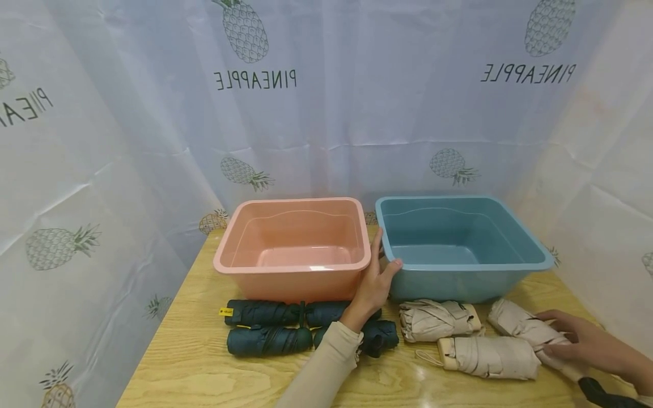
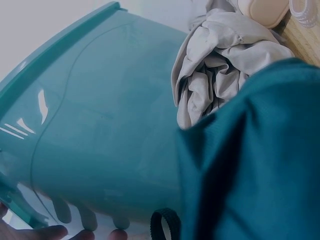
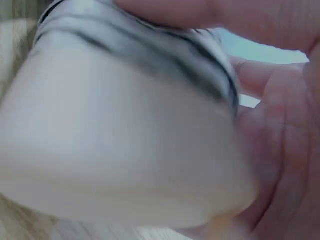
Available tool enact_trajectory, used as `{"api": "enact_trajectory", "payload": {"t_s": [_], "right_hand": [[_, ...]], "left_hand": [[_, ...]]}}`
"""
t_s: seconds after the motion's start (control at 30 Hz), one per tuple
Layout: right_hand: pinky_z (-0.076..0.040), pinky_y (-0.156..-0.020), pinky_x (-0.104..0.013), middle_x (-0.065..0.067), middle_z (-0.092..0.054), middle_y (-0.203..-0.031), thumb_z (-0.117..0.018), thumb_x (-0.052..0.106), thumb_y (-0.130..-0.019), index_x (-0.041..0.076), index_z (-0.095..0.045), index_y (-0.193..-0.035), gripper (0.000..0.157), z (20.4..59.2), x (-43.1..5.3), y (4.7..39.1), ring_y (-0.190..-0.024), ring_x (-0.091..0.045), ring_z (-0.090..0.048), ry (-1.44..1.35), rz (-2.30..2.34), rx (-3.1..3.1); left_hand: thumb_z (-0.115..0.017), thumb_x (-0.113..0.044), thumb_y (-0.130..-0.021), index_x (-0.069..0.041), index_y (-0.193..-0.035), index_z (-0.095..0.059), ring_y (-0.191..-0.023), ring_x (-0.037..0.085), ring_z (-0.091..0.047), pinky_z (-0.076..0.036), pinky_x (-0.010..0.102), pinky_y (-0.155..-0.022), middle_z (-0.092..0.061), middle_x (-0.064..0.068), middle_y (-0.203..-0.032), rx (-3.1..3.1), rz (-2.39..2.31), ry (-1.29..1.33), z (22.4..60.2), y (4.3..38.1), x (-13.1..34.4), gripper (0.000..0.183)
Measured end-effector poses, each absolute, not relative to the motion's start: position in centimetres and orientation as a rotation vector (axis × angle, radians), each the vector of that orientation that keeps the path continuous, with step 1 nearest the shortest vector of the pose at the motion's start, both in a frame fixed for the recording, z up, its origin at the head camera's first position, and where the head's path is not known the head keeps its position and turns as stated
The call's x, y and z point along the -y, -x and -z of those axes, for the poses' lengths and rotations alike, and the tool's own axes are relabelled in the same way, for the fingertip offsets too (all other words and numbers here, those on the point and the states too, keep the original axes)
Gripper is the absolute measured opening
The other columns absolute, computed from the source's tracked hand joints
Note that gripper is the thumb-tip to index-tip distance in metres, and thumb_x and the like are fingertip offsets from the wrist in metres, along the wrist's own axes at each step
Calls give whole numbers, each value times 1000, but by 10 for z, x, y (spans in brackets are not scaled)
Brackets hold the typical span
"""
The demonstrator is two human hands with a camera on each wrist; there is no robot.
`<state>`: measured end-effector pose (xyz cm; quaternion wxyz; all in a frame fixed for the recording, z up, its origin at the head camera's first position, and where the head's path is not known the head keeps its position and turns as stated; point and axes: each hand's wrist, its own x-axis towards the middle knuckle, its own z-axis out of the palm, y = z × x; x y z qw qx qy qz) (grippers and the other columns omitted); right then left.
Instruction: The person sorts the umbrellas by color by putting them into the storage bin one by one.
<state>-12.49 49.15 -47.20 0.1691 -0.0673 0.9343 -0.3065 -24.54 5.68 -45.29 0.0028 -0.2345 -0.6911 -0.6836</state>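
Note:
A blue basin [image 1: 459, 283] stands at the right of the table. My left hand [image 1: 373, 286] rests against its left front corner, fingers extended along the side and thumb on the front. In the left wrist view the fingertips [image 2: 54, 232] touch its wall. My right hand [image 1: 586, 343] grips a beige folded umbrella [image 1: 525, 323], its pale handle end [image 3: 120, 145] close and blurred in the right wrist view. Two more beige folded umbrellas lie beside it: one by the basin [image 1: 433, 320], one nearer me [image 1: 492, 357].
A pink basin [image 1: 291, 283] stands left of the blue one. Several dark green folded umbrellas [image 1: 267, 341] lie in front of it, partly under my left forearm. A pineapple-print curtain [image 1: 331, 113] hangs behind and around the wooden table [image 1: 204, 368].

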Motion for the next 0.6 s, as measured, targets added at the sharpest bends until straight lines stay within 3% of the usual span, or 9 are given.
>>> {"api": "enact_trajectory", "payload": {"t_s": [0.07,0.1,0.2,0.3,0.37,0.4,0.47,0.53,0.6], "right_hand": [[-56,-74,-43,-37,-50,-133,-60,26,-103,-13,-38,-144,61,471,-494,120,-94,11,-56,143,925,-2619],[-56,-74,-42,-37,-49,-136,-58,26,-105,-13,-36,-146,60,471,-495,117,-95,8,-58,122,963,-2596],[-56,-76,-49,-44,-40,-141,-54,28,-107,-11,-35,-147,60,469,-497,111,-112,-26,-66,73,995,-2590],[-53,-78,-60,-50,-28,-147,-49,29,-108,-11,-35,-148,58,468,-499,107,-120,-67,-48,61,970,-2627],[-53,-78,-63,-47,-32,-147,-47,30,-109,-9,-34,-149,58,469,-501,105,-121,-75,-39,46,973,-2632],[-53,-79,-62,-40,-39,-145,-47,30,-109,-8,-33,-150,57,469,-502,103,-120,-74,-41,35,987,-2629],[-55,-80,-56,-5,-52,-143,-46,30,-110,-2,-33,-153,55,470,-507,101,-123,-46,-59,8,1036,-2608],[-57,-79,-44,29,-48,-131,-48,26,-109,8,-36,-155,51,473,-510,97,-116,-9,-62,-10,1113,-2598],[-56,-76,-34,47,-34,-121,-49,21,-109,17,-39,-154,47,475,-513,92,-105,16,-51,-10,1196,-2594]], "left_hand": [[-51,-44,-99,-39,-164,-8,-154,29,-30,-34,64,-116,-16,2,-171,2166,2146,737,453,245,-57,79],[-51,-44,-98,-39,-164,-8,-154,29,-31,-35,63,-116,-17,2,-171,2165,2148,735,452,245,-57,79],[-52,-44,-98,-40,-164,-9,-154,28,-31,-35,63,-117,-17,2,-171,2168,2157,728,453,245,-57,79],[-52,-43,-98,-40,-164,-8,-154,27,-31,-36,61,-117,-17,1,-171,2170,2165,726,453,246,-57,79],[-52,-43,-99,-40,-164,-8,-154,27,-30,-37,60,-116,-16,1,-171,2169,2169,729,453,245,-57,79],[-52,-42,-99,-40,-164,-8,-154,27,-30,-37,59,-116,-16,1,-171,2168,2172,730,453,245,-57,79],[-52,-42,-99,-40,-164,-7,-155,28,-30,-37,58,-116,-15,1,-171,2166,2176,734,452,245,-57,79],[-52,-41,-99,-39,-164,-8,-155,29,-29,-37,59,-116,-15,1,-171,2166,2182,733,452,245,-57,79],[-52,-41,-99,-40,-164,-8,-155,29,-29,-37,59,-117,-14,1,-171,2170,2181,728,452,245,-57,79]]}}
